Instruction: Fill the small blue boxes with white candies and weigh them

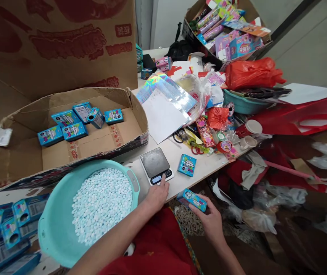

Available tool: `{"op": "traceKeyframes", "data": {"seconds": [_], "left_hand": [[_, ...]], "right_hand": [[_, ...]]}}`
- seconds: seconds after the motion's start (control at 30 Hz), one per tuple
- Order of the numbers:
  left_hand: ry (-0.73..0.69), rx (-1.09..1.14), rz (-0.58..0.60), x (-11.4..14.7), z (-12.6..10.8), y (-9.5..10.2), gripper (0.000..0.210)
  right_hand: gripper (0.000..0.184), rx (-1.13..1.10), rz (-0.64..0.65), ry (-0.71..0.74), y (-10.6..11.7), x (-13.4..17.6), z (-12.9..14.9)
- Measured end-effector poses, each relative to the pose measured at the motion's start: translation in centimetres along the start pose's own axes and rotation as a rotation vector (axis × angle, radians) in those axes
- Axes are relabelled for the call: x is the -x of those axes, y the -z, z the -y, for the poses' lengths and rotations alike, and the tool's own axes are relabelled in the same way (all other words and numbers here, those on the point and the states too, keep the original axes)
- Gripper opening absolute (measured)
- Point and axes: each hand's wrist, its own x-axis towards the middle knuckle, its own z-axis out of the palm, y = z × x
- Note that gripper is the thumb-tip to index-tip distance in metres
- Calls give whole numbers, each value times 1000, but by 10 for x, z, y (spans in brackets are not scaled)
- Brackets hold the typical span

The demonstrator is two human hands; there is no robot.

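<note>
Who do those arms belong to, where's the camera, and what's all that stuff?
There's no robot here, just a person working bare-handed. The one picture comes from a camera worn on the person's head, looking forward and down. The left hand has a finger at the buttons of a small scale. The right hand has a small blue box in its grip. On the table, another blue box lies beside the scale. The teal tub holds lots of little pale pieces, and the open cardboard box has more blue boxes inside.
</note>
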Motion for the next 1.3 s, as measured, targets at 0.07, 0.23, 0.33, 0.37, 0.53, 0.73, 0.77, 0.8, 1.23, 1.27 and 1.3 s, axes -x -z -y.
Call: {"op": "traceKeyframes", "data": {"seconds": [0.07, 0.23, 0.33, 0.37, 0.53, 0.73, 0.77, 0.8, 1.23, 1.27, 1.3], "left_hand": [[-8, -10, 2, -4, 2, -1, 32], [-7, -16, 29, -8, 0, -3, 31], [10, -3, 58, -9, -2, -2, 28], [15, 0, 60, -8, -2, -1, 28], [-9, 48, -48, 10, -5, 4, 24], [12, 58, -22, 20, -5, -2, 22], [9, 56, -23, 17, -4, -3, 22], [6, 57, -24, 14, -3, -3, 22], [-19, -59, 44, -14, -3, -5, 39], [-21, -64, 46, -15, -4, -4, 40], [-23, -61, 48, -16, -5, -1, 41]], "right_hand": [[44, -7, 7, -7, -1, -2, -1], [43, -29, 40, 2, -1, -6, -1], [41, -14, 51, 23, -2, -9, 2], [41, -5, 53, 26, -2, -9, 3], [41, 29, 66, 34, -5, -10, 5], [41, 35, 63, 42, -11, -12, 1], [41, 32, 68, 41, -12, -12, 1], [41, 28, 74, 41, -13, -12, 1], [40, 13, 71, 53, -11, -15, 1], [40, 10, 74, 53, -11, -15, 2], [40, 7, 75, 51, -12, -15, 5]]}}
